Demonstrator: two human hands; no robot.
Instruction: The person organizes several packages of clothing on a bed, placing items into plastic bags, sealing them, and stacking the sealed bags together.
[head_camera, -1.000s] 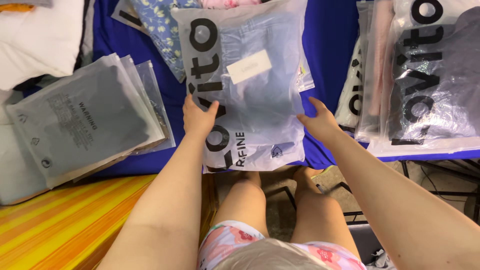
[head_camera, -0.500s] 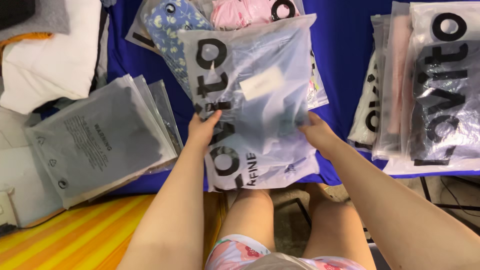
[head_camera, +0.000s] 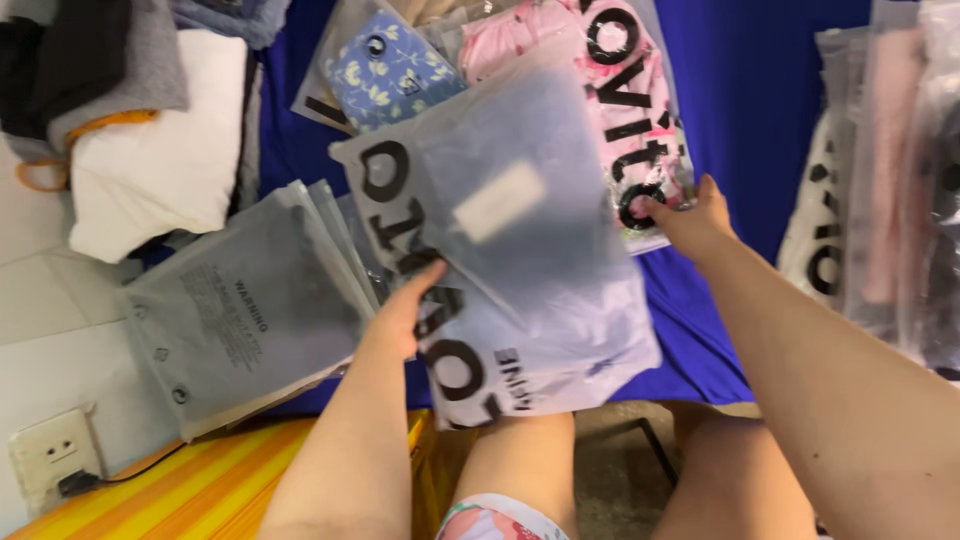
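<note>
My left hand (head_camera: 410, 310) grips the left edge of a frosted plastic bag (head_camera: 520, 250) with a pale blue garment and a white label inside. The bag is tilted and lifted over the blue table cloth (head_camera: 760, 100). My right hand (head_camera: 695, 222) is off that bag, and its fingertips touch the lower edge of a pink garment bag (head_camera: 620, 90) lying underneath. A blue floral garment bag (head_camera: 385, 70) lies behind the held bag, partly covered by it.
A stack of grey frosted bags (head_camera: 240, 310) lies at the left. Folded white and dark clothes (head_camera: 160, 160) sit at the far left. More bagged garments (head_camera: 890, 180) are piled at the right. A yellow striped surface (head_camera: 180, 490) and a wall socket (head_camera: 50, 455) are at the lower left.
The frosted bag has been lifted and swung to the left, uncovering the pink bag. My right hand has let go of its right edge and moved to the pink bag.
</note>
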